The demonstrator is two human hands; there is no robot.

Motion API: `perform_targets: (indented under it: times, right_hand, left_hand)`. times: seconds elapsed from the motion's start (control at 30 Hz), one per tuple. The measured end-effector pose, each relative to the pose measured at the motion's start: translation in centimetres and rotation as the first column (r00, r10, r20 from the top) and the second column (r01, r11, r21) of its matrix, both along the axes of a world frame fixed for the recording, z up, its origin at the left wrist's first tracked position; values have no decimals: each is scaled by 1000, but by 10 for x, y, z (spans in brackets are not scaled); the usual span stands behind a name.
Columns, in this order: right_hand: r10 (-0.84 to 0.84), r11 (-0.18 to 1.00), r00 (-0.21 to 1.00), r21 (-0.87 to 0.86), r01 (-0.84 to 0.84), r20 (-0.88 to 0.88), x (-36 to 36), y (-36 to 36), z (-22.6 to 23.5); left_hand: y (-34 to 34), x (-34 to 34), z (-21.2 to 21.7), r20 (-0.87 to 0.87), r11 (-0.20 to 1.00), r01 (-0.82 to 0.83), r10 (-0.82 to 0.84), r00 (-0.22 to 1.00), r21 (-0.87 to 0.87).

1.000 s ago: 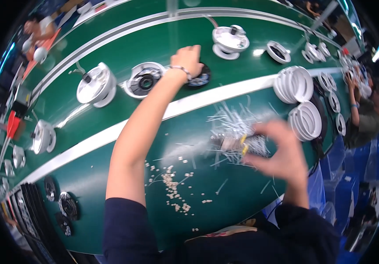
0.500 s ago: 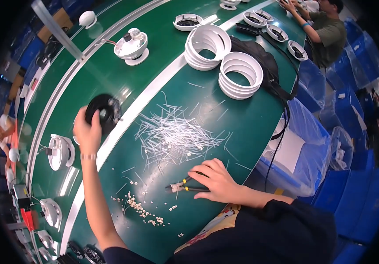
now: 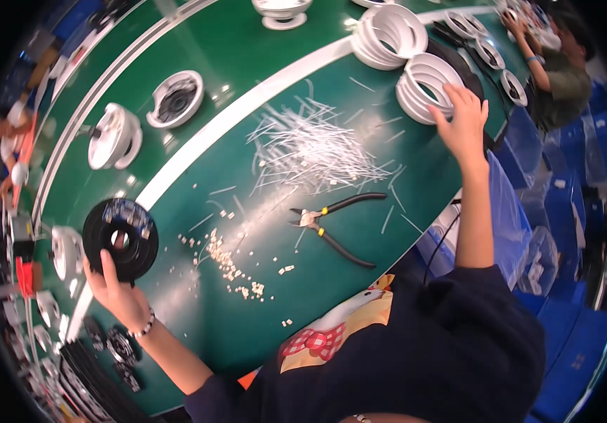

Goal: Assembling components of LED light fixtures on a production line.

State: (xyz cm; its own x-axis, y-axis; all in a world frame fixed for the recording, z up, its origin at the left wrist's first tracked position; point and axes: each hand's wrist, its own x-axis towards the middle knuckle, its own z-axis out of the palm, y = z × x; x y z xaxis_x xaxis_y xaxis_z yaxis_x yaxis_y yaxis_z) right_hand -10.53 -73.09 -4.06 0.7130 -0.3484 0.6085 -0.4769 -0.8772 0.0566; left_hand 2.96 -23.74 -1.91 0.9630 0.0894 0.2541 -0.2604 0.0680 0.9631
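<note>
Two hands work well apart on the green table (image 3: pixel 360 233); the left hand (image 3: pixel 117 292) grips a black round disc (image 3: pixel 120 238) from below, thumb across its face, and the fingers behind it are hidden; small parts on the disc's face are too blurred to make out; the right hand (image 3: pixel 462 123) lies spread on the nearer stack of white rings (image 3: pixel 427 88), fingers on its rim, and whether it pinches a ring or only rests there cannot be told; the farther ring stack (image 3: pixel 391 35) is partly cut by the fisheye bend; black-handled pliers (image 3: pixel 332 225) lie let go on the table, jaws open, below a heap of white strips (image 3: pixel 314 144); half a second ago the right hand lay on the table by the pliers and the left hand held the disc up by the white stripe (image 3: pixel 247 113); since then the disc has come nearer to the body and the right hand has gone out to the rings
</note>
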Motion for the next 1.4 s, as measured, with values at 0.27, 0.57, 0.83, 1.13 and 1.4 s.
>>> perform_targets:
  times: [0.27,0.57,0.83,1.13,1.4]
  right_hand:
    - [272,933,942,188,-308,194,8,0,15]
    - [777,513,629,554,-655,24,-27,199,8]
    - [615,768,694,485,-419,-374,-12,187,27]
    - [739,620,613,638,-457,-279,1,177,13]
    - [782,452,621,731,-512,-49,24,176,30]
  left_hand:
    - [-9,-10,5,-11,994,53,-54,998,-99]
    - [-40,-13,-22,-105,956,167,-197,975,-240]
    - [-40,-20,-17,-178,882,221,-317,931,-416]
    - [-46,-20,-19,-160,886,204,-292,943,-416]
    - [-49,-26,-21,-165,897,219,-300,940,-384]
